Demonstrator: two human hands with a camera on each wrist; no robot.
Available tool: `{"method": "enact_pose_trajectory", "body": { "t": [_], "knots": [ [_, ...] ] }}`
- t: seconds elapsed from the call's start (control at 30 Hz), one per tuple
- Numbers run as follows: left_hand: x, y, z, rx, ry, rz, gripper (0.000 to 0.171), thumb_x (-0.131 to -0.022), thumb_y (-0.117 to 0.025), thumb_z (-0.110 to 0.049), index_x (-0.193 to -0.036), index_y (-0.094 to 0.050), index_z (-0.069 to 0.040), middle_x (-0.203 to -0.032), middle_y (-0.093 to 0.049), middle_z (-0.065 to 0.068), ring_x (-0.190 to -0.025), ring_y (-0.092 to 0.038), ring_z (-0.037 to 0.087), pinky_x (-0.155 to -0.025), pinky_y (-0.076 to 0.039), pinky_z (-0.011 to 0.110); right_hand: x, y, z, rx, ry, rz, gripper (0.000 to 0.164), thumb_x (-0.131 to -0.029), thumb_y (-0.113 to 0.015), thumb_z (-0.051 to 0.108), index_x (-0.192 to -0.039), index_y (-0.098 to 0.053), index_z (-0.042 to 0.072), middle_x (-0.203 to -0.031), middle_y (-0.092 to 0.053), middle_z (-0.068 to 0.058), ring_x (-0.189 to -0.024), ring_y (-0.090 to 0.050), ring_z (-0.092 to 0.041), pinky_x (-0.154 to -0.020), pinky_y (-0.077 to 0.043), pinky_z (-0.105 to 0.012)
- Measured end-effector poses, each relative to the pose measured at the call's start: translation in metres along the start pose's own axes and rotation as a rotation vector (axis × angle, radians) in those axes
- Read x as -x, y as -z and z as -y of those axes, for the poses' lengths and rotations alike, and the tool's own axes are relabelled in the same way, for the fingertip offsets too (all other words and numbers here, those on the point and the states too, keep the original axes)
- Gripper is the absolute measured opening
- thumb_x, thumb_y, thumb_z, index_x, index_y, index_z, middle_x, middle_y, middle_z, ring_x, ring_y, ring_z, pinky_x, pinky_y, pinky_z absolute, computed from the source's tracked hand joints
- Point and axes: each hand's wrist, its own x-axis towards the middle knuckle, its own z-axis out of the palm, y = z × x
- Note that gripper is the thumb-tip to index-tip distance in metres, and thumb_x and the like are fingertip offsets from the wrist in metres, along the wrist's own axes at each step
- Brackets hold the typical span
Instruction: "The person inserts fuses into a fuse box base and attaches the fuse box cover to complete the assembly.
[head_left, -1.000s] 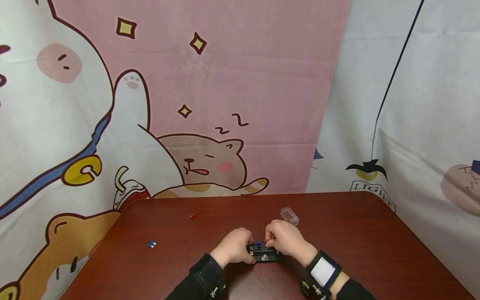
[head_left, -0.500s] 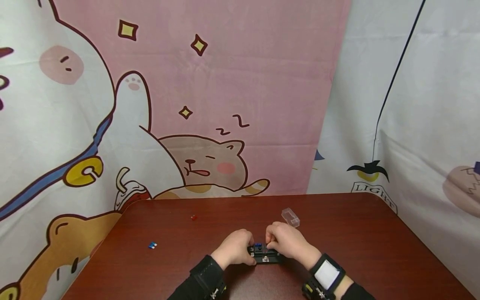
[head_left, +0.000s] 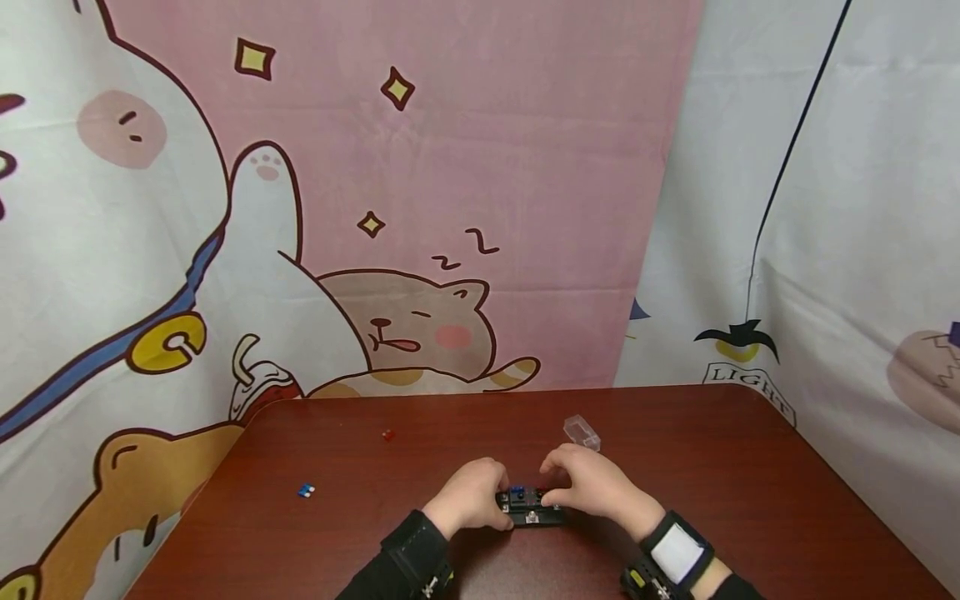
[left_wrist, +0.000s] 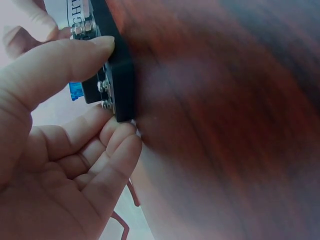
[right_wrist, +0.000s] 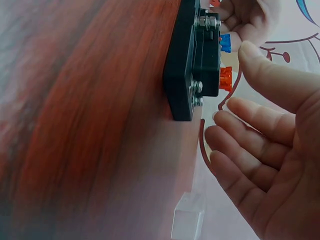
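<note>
A black block (head_left: 534,517) with metal screws lies on the table between the hands. My left hand (head_left: 468,496) grips its left end, thumb on the near side and fingers round the end in the left wrist view. A small blue plastic piece (right_wrist: 226,43) and a red one (right_wrist: 226,78) stick out of the block's top. My right hand (head_left: 596,483) hovers at the block's right end, thumb and fingers spread apart with nothing between them. In the right wrist view its thumb (right_wrist: 257,62) is close to the blue and red pieces; whether it touches is unclear.
A clear plastic box (head_left: 582,433) lies behind the right hand on the brown table (head_left: 720,467). Small blue pieces (head_left: 306,491) lie at the left, and a small red piece (head_left: 387,435) lies farther back. A printed cloth (head_left: 480,167) hangs behind the table.
My right hand has shifted slightly to the right, and its thumb and fingers have spread from a closed pinch over the block. The left hand and the block have stayed in place.
</note>
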Motion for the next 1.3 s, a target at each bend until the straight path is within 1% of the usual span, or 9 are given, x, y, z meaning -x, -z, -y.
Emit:
{"method": "enact_pose_trajectory", "body": {
  "t": [0.1,0.23,0.57,0.8,1.07,1.3],
  "knots": [
    [0.0,0.0,0.0,0.005,0.008,0.006,0.037,-0.061,-0.092,-0.027,-0.084,-0.068,-0.011,-0.077,-0.052,-0.007,-0.067,-0.047,0.008,-0.065,-0.044,0.026,0.004,0.002,-0.002,0.005,-0.016,0.017,0.041,-0.076,-0.085,0.037,-0.104,-0.07,0.011,-0.098,-0.064,0.004,-0.086,-0.063,-0.014,-0.073,-0.052,-0.037],
    [0.0,0.001,0.0,0.004,0.019,0.011,0.038,-0.061,-0.092,-0.028,-0.086,-0.069,-0.011,-0.077,-0.052,-0.007,-0.069,-0.048,0.009,-0.066,-0.045,0.027,0.009,0.003,-0.005,-0.005,-0.018,0.039,0.047,-0.075,-0.086,0.038,-0.107,-0.069,0.01,-0.1,-0.064,0.003,-0.086,-0.063,-0.015,-0.072,-0.052,-0.037],
    [0.001,0.001,-0.001,-0.005,0.008,0.006,0.039,-0.062,-0.092,-0.028,-0.087,-0.069,-0.011,-0.079,-0.053,-0.007,-0.071,-0.049,0.009,-0.069,-0.046,0.028,0.015,0.001,-0.007,-0.041,-0.034,0.075,0.053,-0.072,-0.088,0.037,-0.11,-0.067,0.007,-0.099,-0.063,0.001,-0.086,-0.063,-0.015,-0.074,-0.052,-0.036],
    [0.001,0.001,-0.001,-0.004,0.001,0.012,0.038,-0.062,-0.092,-0.028,-0.087,-0.069,-0.011,-0.08,-0.053,-0.007,-0.072,-0.05,0.009,-0.07,-0.047,0.028,0.018,-0.001,-0.008,-0.041,-0.03,0.087,0.049,-0.07,-0.089,0.036,-0.106,-0.068,0.009,-0.094,-0.062,0.004,-0.085,-0.061,-0.014,-0.073,-0.051,-0.036],
    [0.001,0.001,0.0,-0.006,-0.008,0.005,0.038,-0.062,-0.092,-0.028,-0.087,-0.069,-0.011,-0.08,-0.053,-0.007,-0.072,-0.051,0.009,-0.07,-0.047,0.028,0.016,-0.006,-0.012,-0.034,-0.007,0.07,0.039,-0.07,-0.089,0.031,-0.1,-0.07,0.013,-0.092,-0.06,0.007,-0.082,-0.059,-0.01,-0.071,-0.05,-0.032],
    [0.002,0.001,0.0,-0.006,-0.005,0.003,0.039,-0.062,-0.092,-0.029,-0.088,-0.069,-0.01,-0.08,-0.054,-0.007,-0.072,-0.05,0.009,-0.07,-0.047,0.028,0.015,-0.008,-0.014,-0.041,-0.001,0.07,0.039,-0.069,-0.089,0.031,-0.098,-0.07,0.014,-0.091,-0.059,0.008,-0.081,-0.058,-0.008,-0.072,-0.05,-0.032]
  ]
}}
